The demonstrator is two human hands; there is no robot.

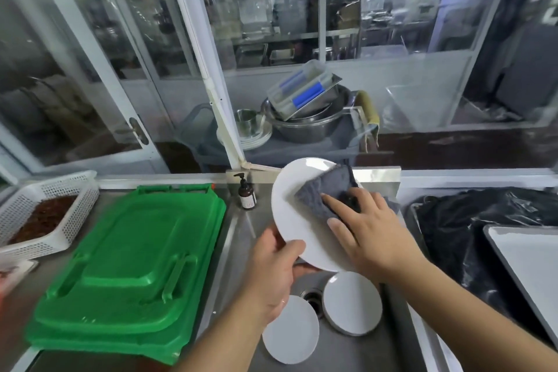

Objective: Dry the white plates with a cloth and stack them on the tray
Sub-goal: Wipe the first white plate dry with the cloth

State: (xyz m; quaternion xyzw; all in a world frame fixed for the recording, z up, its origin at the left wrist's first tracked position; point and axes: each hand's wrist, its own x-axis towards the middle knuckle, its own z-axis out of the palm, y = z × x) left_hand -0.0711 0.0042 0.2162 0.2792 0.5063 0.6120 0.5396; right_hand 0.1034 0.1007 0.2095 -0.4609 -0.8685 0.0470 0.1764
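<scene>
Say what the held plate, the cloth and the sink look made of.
Held plate: probably glazed ceramic or melamine, smooth white with a soft sheen. Cloth: grey terry or microfibre, by its nubby, matte pile. Sink: stainless steel, brushed grey with dull reflections.

A green plastic lid lies flat on the steel counter; left of the lid sits a white mesh basket of dark reddish bits; just right of its far corner stands a brown pump bottle; beyond the glass, stacked metal bowls; far right, a black plastic bag
</scene>
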